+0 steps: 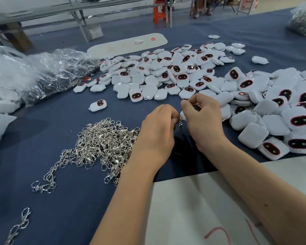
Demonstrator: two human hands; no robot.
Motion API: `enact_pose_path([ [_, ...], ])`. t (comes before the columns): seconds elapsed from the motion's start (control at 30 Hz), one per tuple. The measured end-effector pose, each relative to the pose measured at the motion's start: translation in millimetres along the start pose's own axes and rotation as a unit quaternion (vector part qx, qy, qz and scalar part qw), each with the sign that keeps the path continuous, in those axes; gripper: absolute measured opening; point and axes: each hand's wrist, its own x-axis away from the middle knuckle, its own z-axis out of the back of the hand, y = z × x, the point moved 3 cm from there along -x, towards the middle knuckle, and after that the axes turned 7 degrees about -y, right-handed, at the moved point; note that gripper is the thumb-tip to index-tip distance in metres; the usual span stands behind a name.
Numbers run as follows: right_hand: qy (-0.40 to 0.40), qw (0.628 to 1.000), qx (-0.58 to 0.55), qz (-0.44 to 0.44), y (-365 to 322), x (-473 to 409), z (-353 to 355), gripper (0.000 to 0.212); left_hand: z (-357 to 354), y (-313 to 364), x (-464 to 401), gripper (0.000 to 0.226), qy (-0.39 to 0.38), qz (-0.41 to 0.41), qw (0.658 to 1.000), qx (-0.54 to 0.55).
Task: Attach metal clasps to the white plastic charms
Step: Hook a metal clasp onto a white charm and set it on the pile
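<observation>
Hands met over the middle of the bench (63, 200), which was covered in dark blue cloth. Right hand (204, 121) had its fingers curled round one white charm (196, 107), dark face panel peeking out between thumb and fingers. Left hand (157, 133) was pinching a small metal clasp (180, 123) right up against that charm, fingertips pressed together on it.

Loose pile of silver clasps (102, 144) sat just beside the left wrist, toward the near left edge, with a few stragglers (18, 225) trailing to the near left corner. Big heap of white charms (166, 73) spread across the far middle, and another heap (281, 112) ran along the right edge, some of those with chains on.

Crinkly clear plastic bags (47, 73) were at the left edge. White paper (210, 209) lay under the right forearm with a red scribble on it, couldn't read it. Long white board (127, 44) at the far side had faint red marks too, also unreadable.
</observation>
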Motion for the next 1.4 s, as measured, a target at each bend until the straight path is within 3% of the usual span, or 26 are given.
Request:
enact_pose_path([
  [0.2,0.024,0.998,0.043,0.045,-4.8,7.5,0.9,0.028,-3.1,2.4,0.2,0.019,-0.008,0.048,0.999,-0.002],
  [0.6,0.045,0.995,0.065,0.057,-10.5,11.2,1.4,0.026,-3.4,14.4,0.8,0.02,-0.002,0.053,0.995,-0.086],
  [0.73,0.005,0.998,0.004,0.057,-10.8,13.1,-3.2,0.016,-1.3,9.6,-0.2,0.018,0.043,0.038,0.995,-0.078],
  [0.83,-0.034,0.995,-0.089,0.008,-5.2,10.9,-4.8,0.008,-1.2,3.2,-1.0,0.012,0.068,0.039,0.997,0.017],
  [1.1,-0.071,0.97,-0.231,-0.021,-3.1,8.8,-5.7,0.013,4.4,-9.4,-2.3,0.02,0.106,0.073,0.973,0.19],
  [1.23,-0.08,0.961,-0.261,-0.028,-4.4,8.0,-4.0,0.017,6.0,-13.0,-2.1,0.02,0.104,0.068,0.971,0.203],
  [1.4,-0.083,0.964,-0.251,-0.008,-3.4,8.0,-3.5,0.017,9.7,-13.2,-1.7,0.016,0.101,0.041,0.984,0.143],
])
